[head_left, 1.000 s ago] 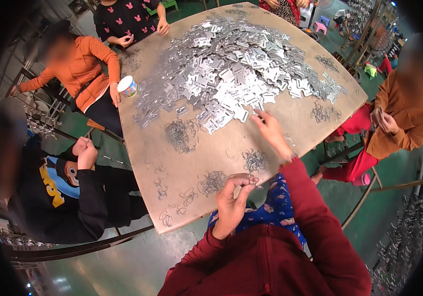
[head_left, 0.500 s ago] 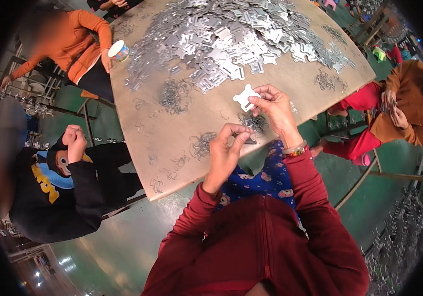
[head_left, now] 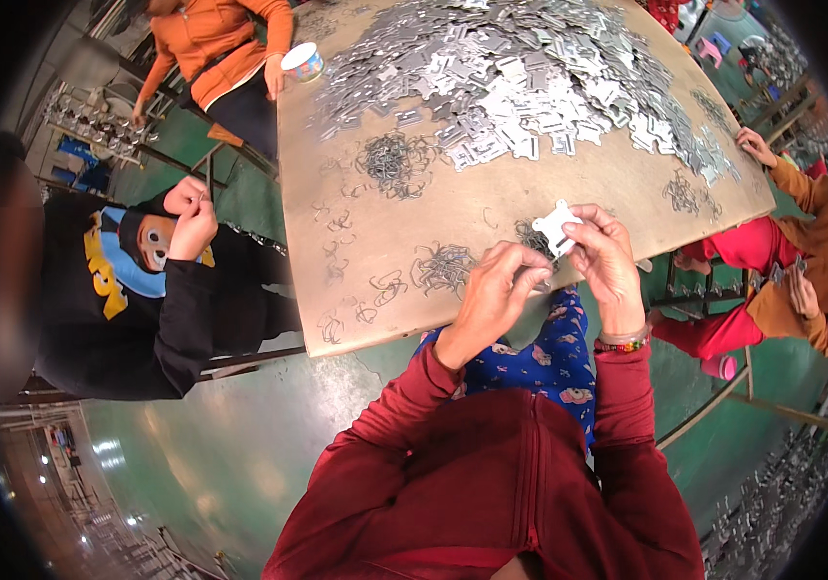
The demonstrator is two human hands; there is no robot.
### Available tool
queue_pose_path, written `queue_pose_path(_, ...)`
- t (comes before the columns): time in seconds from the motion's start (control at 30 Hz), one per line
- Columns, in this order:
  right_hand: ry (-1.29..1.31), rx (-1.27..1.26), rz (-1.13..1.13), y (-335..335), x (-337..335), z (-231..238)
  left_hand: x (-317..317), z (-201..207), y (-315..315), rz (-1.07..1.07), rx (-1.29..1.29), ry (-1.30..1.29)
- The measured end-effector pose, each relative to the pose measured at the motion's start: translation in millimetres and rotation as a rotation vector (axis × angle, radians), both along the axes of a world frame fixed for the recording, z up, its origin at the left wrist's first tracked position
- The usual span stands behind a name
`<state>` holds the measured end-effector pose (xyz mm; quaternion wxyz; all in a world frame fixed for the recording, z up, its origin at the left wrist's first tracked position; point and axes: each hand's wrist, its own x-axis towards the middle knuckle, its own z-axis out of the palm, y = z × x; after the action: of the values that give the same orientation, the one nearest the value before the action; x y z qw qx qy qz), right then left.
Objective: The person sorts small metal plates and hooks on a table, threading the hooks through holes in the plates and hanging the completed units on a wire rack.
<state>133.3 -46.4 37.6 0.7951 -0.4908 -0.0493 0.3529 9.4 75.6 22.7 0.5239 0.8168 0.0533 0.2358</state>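
My right hand (head_left: pixel 607 259) grips a small flat metal plate (head_left: pixel 553 224) with notched edges and a dark slot, tilted up above the table's near edge. Close to the plate's lower edge is my left hand (head_left: pixel 493 295), its thumb and fingers pinched together. Whatever sits in that pinch is too small to make out. Beside my left hand lies a pile of thin bent wire clips (head_left: pixel 445 268). Another small heap of wire clips (head_left: pixel 528 235) is partly hidden behind the plate and my fingers.
A large pile of metal plates (head_left: pixel 520 87) covers the far part of the brown table (head_left: pixel 356 232). More wire clips (head_left: pixel 395 164) lie left of centre. A paper cup (head_left: pixel 304 64) stands at the left edge. Co-workers sit left and right.
My hands have come together, the left one now at the plate's lower edge. The view has shifted. At right, a co-worker's hand has moved onto the table edge.
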Motion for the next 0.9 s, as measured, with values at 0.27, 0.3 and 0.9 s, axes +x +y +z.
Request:
queue_pose_path(0.27,-0.474,-0.148,-0.192,0,-39,25,-10,-1,4,-0.013,-0.062,-0.046)
queue_pose_path(0.3,-0.514,-0.136,-0.225,-2,-41,28,-9,3,7,0.007,-0.064,-0.096)
queue_pose_path(0.9,-0.453,-0.156,-0.218,-42,-60,27,55,-58,125,0.407,0.617,0.213)
